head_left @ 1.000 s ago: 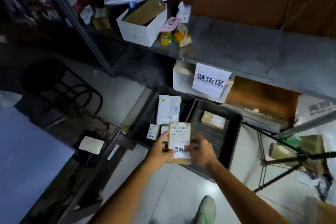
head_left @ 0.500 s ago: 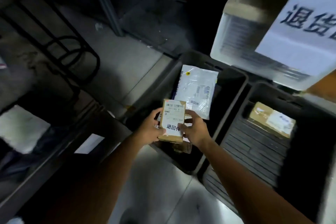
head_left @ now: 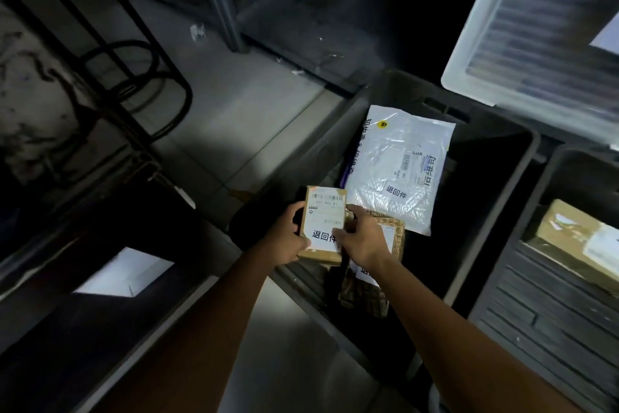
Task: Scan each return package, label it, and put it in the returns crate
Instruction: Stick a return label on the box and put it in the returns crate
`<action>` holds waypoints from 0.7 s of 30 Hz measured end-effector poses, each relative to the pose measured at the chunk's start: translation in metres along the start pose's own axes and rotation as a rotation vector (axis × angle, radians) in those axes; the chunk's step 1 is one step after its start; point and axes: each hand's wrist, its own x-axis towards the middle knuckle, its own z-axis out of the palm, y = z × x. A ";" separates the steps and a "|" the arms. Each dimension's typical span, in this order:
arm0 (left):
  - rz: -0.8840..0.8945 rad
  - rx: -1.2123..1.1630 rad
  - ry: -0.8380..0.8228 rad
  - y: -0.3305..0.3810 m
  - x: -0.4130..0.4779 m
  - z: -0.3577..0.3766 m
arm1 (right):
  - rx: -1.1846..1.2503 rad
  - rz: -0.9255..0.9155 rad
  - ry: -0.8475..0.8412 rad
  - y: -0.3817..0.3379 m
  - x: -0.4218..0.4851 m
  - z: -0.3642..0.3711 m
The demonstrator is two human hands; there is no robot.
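Firstly, at far left, we list one white sheet (head_left: 124, 273) on a dark surface. Next, our left hand (head_left: 288, 236), fingers curled round the left edge of a small cardboard box (head_left: 323, 220) bearing a printed label. Our right hand (head_left: 363, 241) pinches its right edge, thumb on the label. Box held low over the near corner of the dark crate (head_left: 321, 151); whether it touches the brown parcel (head_left: 391, 226) beneath, we cannot tell. Same crate: one white mailer bag (head_left: 398, 171), lying flat. Right of it, a second crate (head_left: 552, 319) with one taped carton (head_left: 576, 238). Above, a pale bin (head_left: 536, 27).
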 end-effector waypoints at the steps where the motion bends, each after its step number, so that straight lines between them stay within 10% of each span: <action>1: 0.002 0.005 -0.005 0.000 0.002 0.001 | 0.003 0.009 0.002 0.000 -0.001 -0.001; 12: 0.044 0.246 0.060 0.046 -0.037 -0.021 | -0.240 0.097 -0.062 -0.053 -0.041 -0.058; 21: 0.197 0.687 0.012 0.265 -0.264 -0.116 | -0.589 0.155 -0.095 -0.272 -0.212 -0.238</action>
